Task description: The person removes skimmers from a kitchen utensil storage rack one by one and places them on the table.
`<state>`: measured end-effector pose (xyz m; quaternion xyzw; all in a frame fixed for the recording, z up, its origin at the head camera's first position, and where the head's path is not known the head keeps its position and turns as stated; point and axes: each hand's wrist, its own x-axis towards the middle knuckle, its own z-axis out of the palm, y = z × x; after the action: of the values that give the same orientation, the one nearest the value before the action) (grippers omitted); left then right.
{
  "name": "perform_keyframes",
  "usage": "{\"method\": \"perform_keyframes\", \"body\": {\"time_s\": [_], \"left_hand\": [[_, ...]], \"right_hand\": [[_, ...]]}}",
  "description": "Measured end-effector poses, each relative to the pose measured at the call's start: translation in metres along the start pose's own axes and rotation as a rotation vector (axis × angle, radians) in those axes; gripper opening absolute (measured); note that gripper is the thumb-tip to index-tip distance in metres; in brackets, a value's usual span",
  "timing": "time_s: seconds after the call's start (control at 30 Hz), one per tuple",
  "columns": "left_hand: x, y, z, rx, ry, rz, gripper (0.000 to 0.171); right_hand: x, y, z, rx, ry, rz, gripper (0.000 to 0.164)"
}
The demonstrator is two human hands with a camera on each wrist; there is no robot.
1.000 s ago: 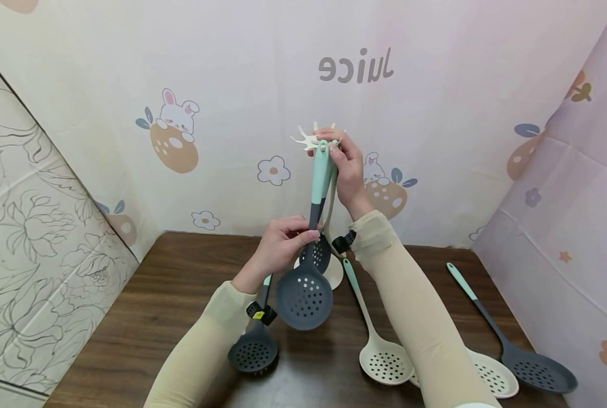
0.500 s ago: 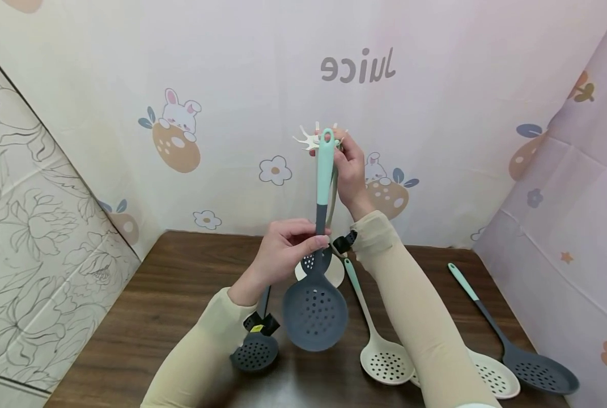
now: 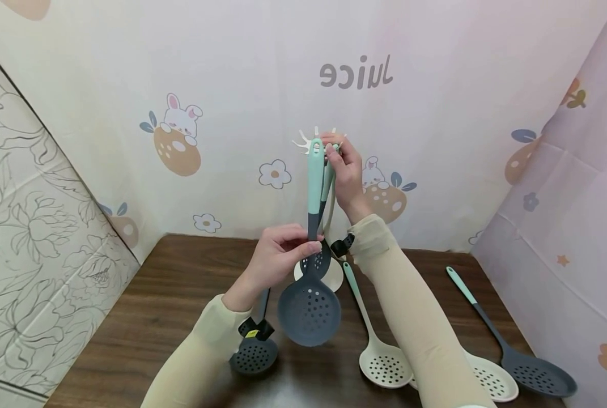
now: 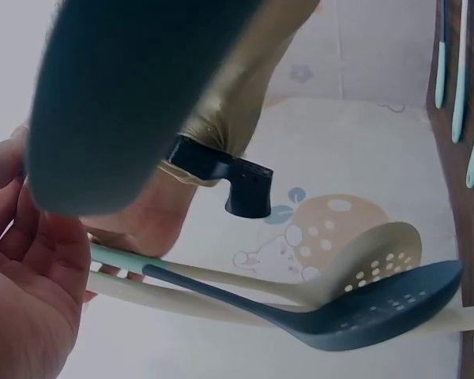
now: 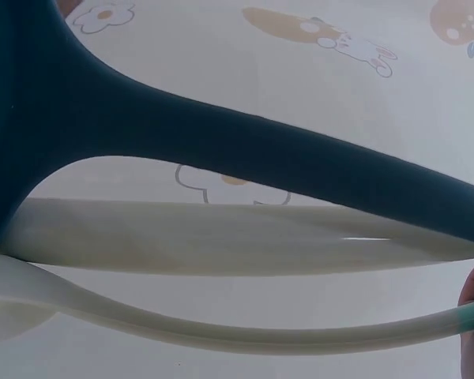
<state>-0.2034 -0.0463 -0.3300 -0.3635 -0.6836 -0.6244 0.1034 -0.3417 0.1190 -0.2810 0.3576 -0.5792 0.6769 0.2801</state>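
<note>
Skimmer (image 3: 309,311) looks perforated in head view (left wrist apparently blurs it).

Matt above, glossy below

Looks like smooth, matt plastic on the dark grey, round, perforated skimmer (image 3: 309,309), turning faintly satiny along its mint-green, loop-ended handle (image 3: 315,181). Smooth and plastic-looking, too, on the cream-white, round, perforated ladle (image 3: 386,365) and the cream-white, prong-topped stand (image 3: 334,279). Reads as polished, grained wood on the dark brown, flat tabletop (image 3: 191,283), blurring into a pale sheen toward the bottom of the head view. Soft, wrinkled cloth in the cream, tubular sleeve (image 3: 410,311). Matt, creased and fabric-like across the white, rabbit-printed backdrop (image 3: 232,113). Dull black plastic, apparently, on the small, blocky wrist camera (image 4: 249,188).
</note>
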Motion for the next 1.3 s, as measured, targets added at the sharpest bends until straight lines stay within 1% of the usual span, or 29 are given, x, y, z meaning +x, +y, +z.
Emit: {"method": "perform_keyframes", "body": {"time_s": [0.2,0.43,0.53,0.77,0.87,1.0,1.3], "left_hand": [[-0.003,-0.005,-0.003,0.016,0.013,-0.046,0.012],[-0.012,-0.012,-0.012,0.048,0.036,-0.084,0.009],[-0.015,-0.014,-0.016,0.05,0.039,-0.111,0.008],[-0.022,-0.019,-0.024,0.064,0.047,-0.185,0.009],[-0.027,-0.022,-0.027,0.097,0.054,-0.215,0.009],[-0.032,-0.025,-0.031,0.129,0.051,-0.233,0.008],[-0.04,-0.03,-0.038,0.124,0.065,-0.238,0.008]], "right_hand": [[0.001,-0.002,0.0,-0.038,0.023,0.025,0.025],[0.001,-0.002,0.005,-0.031,-0.003,0.014,0.023],[0.0,-0.002,0.004,-0.022,-0.007,0.015,0.024],[-0.001,-0.003,0.001,0.047,-0.019,0.05,0.03],[-0.001,-0.002,0.0,0.035,-0.024,0.052,0.032],[-0.001,-0.001,0.0,0.023,-0.029,0.038,0.031],[0.0,0.001,-0.001,0.023,-0.022,0.015,0.03]]}}
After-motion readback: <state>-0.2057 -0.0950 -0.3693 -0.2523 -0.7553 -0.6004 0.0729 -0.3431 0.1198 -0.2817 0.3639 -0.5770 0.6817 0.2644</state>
